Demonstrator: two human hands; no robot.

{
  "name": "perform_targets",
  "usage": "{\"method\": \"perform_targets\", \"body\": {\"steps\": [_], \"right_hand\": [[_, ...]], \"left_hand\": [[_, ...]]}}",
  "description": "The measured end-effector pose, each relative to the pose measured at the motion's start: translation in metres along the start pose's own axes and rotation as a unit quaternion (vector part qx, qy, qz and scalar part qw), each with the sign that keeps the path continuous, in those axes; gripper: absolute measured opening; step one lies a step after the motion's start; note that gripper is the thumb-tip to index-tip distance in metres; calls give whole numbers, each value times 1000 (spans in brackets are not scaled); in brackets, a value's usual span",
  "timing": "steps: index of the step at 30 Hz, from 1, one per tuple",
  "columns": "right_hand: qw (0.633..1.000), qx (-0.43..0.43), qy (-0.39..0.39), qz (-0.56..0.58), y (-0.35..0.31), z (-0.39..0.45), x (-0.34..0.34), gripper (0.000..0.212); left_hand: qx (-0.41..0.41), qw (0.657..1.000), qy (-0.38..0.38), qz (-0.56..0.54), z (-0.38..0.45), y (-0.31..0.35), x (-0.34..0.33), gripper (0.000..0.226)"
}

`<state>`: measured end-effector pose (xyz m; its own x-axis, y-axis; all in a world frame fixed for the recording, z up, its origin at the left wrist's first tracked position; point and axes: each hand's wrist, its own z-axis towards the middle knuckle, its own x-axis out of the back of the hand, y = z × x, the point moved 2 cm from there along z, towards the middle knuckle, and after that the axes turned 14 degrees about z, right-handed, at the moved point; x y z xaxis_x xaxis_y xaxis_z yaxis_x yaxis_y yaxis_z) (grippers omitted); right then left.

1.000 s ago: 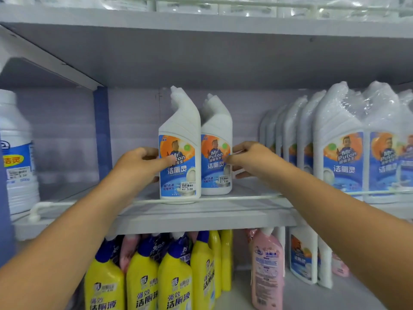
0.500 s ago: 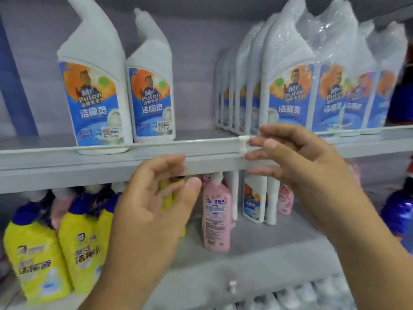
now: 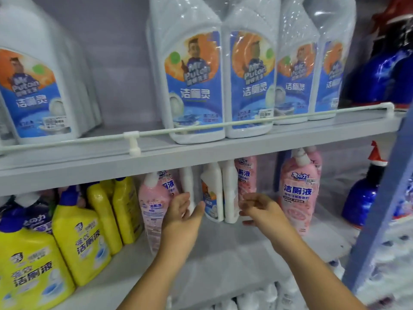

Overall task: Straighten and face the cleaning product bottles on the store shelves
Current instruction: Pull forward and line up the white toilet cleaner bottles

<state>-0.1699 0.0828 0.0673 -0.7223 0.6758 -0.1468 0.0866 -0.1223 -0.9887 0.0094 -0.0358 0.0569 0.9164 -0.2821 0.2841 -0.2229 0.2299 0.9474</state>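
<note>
2 hands reach toward 3 white bottles [image 3: 212,193] at the back of the lower shelf [image 3: 223,253]. Left hand [image 3: 182,217] touches the leftmost with loosely spread fingers. Right hand [image 3: 260,210], fingers apart and loosely curled, hovers just beside the rightmost.

Both forearms reach up from the lower frame toward its centre. Left hand [image 3: 181,217] and right hand [image 3: 260,210] face each other, fingers loosely spread, gripping nothing.
</note>
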Motion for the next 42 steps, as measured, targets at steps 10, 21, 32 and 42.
{"method": "perform_targets", "body": {"steps": [10, 21, 32, 42], "right_hand": [[988, 5, -139, -75, 44, 115, 11, 72], [990, 38, -125, -60, 67, 144, -1, 79], [995, 49, -45, -68, 78, 68, 20, 95], [992, 80, -60, -77, 61, 24, 45, 96]], "left_hand": [[27, 979, 151, 135, 82, 3, -59, 40], [137, 959, 162, 188, 127, -18, -75, 73], [72, 977, 154, 125, 47, -33, -68, 38], [24, 984, 37, 174, -21, -15, -57, 48]]}}
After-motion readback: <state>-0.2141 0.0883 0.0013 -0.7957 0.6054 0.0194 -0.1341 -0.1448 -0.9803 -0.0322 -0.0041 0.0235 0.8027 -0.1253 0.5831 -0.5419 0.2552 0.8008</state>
